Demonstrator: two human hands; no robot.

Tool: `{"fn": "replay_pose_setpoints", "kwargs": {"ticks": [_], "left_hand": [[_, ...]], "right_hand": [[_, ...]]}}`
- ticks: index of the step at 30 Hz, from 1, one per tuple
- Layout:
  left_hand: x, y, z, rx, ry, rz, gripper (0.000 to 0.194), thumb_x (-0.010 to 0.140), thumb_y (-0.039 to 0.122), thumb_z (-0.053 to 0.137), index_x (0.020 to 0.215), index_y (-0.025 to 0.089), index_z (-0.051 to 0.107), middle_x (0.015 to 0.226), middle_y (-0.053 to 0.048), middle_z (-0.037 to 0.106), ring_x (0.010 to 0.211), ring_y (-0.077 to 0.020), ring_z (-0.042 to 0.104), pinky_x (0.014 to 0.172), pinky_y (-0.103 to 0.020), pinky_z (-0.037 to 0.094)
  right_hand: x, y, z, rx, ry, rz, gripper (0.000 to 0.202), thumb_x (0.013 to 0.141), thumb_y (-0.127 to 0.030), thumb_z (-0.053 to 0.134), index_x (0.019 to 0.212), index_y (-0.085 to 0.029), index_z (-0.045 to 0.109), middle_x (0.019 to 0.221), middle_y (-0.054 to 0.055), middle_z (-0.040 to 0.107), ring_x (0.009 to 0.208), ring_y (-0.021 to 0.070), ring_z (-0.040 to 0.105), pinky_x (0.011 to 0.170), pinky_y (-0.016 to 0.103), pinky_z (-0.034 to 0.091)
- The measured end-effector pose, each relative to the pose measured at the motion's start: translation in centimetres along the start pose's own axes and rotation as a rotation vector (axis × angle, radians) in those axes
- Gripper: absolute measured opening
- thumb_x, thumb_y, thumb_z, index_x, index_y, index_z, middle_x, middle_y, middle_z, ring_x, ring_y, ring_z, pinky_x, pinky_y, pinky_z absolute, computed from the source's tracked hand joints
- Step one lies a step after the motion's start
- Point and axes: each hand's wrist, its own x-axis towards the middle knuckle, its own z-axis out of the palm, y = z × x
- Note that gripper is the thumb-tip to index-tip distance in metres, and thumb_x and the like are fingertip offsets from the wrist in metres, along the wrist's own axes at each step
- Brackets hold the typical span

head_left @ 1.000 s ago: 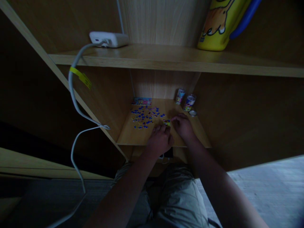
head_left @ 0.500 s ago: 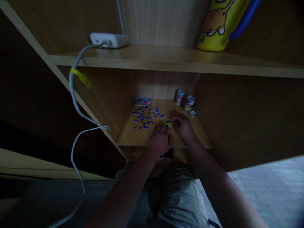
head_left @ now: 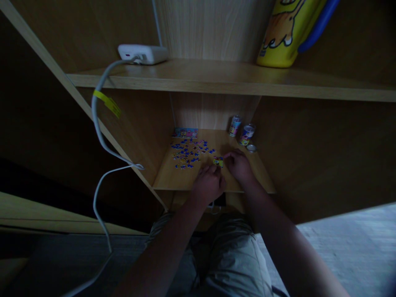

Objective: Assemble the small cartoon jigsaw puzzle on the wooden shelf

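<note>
A small joined patch of puzzle pieces (head_left: 218,162), yellow in the main with blue at its edges, lies flat on the lower shelf (head_left: 173,179) of a wooden cabinet, right of the middle and between the person's two hands. The left hand (head_left: 209,180) is palm down at the near left of the patch, its fingers bent and their tips just beside its lower left edge. The right hand (head_left: 239,166) is on the other side, the index finger reaching toward the patch's right edge and the other fingers curled in. In this dim light I cannot tell whether the fingers of either hand are pressing on the patch, pinching a piece or only resting close by. To the left, loose puzzle pieces (head_left: 185,151), many of them blue, are spread over the shelf, and behind them a colourful picture card (head_left: 185,133) lies near the back wall. At the back right stand two printed cans, the farther can (head_left: 235,126) and the nearer can (head_left: 246,135), with a round metal lid (head_left: 251,148) lying just in front of the nearer one. On the upper shelf (head_left: 216,72), a white device (head_left: 145,54) sits at the left with a white cable (head_left: 95,111) plugged into it, and a yellow jug (head_left: 278,41) with a blue handle stands at the right.
</note>
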Motion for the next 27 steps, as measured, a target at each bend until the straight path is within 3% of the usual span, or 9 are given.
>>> {"fn": "replay_pose_setpoints", "kwargs": {"ticks": [5,15,27], "left_hand": [[0.1,-0.3,0.5,0.001,-0.025,0.019,0.040,0.107,0.029,0.059,0.140,0.010,0.070,0.121,-0.017,0.077,0.111,-0.0326,0.073,0.111,-0.050,0.055],[0.1,-0.3,0.7,0.024,-0.015,0.036,0.046,0.109,0.034,0.057,0.143,0.005,0.068,0.126,-0.020,0.078,0.118,-0.0335,0.073,0.111,-0.049,0.056],[0.1,-0.3,0.8,0.016,0.003,0.034,0.043,0.108,0.032,0.058,0.141,0.007,0.070,0.122,-0.019,0.078,0.116,-0.0332,0.072,0.109,-0.049,0.057]], "right_hand": [[0.0,-0.1,0.1,-0.008,-0.005,0.013,0.029,0.089,-0.004,0.061,0.094,-0.023,0.082,0.101,0.010,0.078,0.100,0.0284,0.073,0.101,0.043,0.058],[-0.3,-0.1,0.1,-0.021,-0.005,0.012,0.026,0.091,-0.010,0.059,0.094,-0.024,0.081,0.104,0.010,0.079,0.100,0.0285,0.073,0.100,0.045,0.058],[0.0,-1.1,-0.5,-0.005,-0.038,0.005,0.026,0.092,-0.014,0.058,0.088,-0.025,0.081,0.096,0.009,0.081,0.098,0.0286,0.074,0.101,0.045,0.058]]}}
